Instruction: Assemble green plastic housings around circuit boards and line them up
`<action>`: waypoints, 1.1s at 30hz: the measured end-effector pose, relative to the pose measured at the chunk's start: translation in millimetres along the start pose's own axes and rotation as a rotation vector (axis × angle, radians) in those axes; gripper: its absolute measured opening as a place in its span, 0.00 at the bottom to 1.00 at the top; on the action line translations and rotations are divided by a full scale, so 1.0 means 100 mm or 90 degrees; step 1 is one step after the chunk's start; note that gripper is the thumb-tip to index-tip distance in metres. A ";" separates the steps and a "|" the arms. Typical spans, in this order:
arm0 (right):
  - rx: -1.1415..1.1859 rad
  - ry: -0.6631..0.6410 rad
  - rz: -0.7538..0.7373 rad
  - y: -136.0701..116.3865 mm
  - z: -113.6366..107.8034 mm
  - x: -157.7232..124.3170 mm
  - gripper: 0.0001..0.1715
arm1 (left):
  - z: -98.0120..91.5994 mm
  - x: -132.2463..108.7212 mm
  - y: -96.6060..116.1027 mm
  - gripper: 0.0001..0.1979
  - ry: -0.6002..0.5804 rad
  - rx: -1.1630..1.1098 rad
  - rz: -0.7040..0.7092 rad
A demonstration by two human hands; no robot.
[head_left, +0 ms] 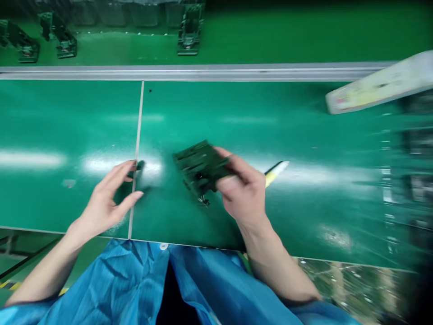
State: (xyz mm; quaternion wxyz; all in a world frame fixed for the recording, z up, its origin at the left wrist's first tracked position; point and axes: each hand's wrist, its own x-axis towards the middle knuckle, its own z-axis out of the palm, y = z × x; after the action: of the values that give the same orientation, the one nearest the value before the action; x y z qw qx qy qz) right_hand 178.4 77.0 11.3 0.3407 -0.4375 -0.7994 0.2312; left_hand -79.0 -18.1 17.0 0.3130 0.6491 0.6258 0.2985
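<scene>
My right hand (241, 183) grips a dark moulded plastic part (199, 164) by its right side, holding it tilted over the green table (189, 108). The part is somewhat blurred, with slots and a small protruding end at its lower edge. To its left, my left hand (108, 194) is apart from it, thumb and fingers spread in a curve with nothing between them, near the pale seam (139, 122) in the tabletop. Just behind my right hand lies a yellow-and-white pen-like object (277, 171), partly hidden by the hand.
Similar dark parts (190, 31) (64, 40) stand beyond the metal rail (216, 72) at the back. A long whitish box (379, 85) juts in at the right rear. Blurred dark items (421, 187) line the right end. The table's front edge runs close to my blue garment (135, 280).
</scene>
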 end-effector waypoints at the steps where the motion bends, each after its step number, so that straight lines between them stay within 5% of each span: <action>1: 0.002 0.009 0.049 0.07 -0.08 0.01 0.26 | -0.02 0.02 -0.04 0.29 0.026 -0.034 -0.015; 3: 0.109 0.011 0.148 0.14 -0.23 0.01 0.31 | 0.02 0.09 -0.14 0.25 0.047 -0.100 -0.046; 6: 0.654 0.081 0.343 0.13 -0.31 -0.06 0.31 | 0.21 0.29 -0.23 0.23 0.014 -0.135 -0.075; 8: 0.983 0.142 0.385 0.10 -0.28 -0.12 0.31 | 0.36 0.51 -0.24 0.22 0.004 -0.119 -0.054; 13: 1.218 0.194 0.384 0.07 -0.24 -0.19 0.37 | 0.64 1.19 -0.18 0.19 0.086 0.054 0.143; 19: 1.154 0.275 0.385 0.09 -0.44 -0.27 0.30 | 0.85 1.68 -0.09 0.25 0.019 0.295 0.310; 25: 1.070 0.335 0.359 0.12 -0.54 -0.36 0.32 | 1.03 1.90 0.07 0.32 -0.044 0.361 0.352; 31: 0.340 0.369 0.332 0.35 -0.91 -0.72 0.47 | 1.13 2.04 0.28 0.31 -0.074 0.400 0.317; 33: 0.203 0.404 0.324 0.40 -1.13 -0.93 0.44 | 1.15 2.03 0.30 0.32 -0.061 0.390 0.325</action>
State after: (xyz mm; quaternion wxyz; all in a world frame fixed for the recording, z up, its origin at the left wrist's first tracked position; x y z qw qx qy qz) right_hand 320.2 26.1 26.8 0.5646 -0.6119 -0.4766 0.2823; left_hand 37.5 180.0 -32.9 0.0497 0.8602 0.4891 0.1358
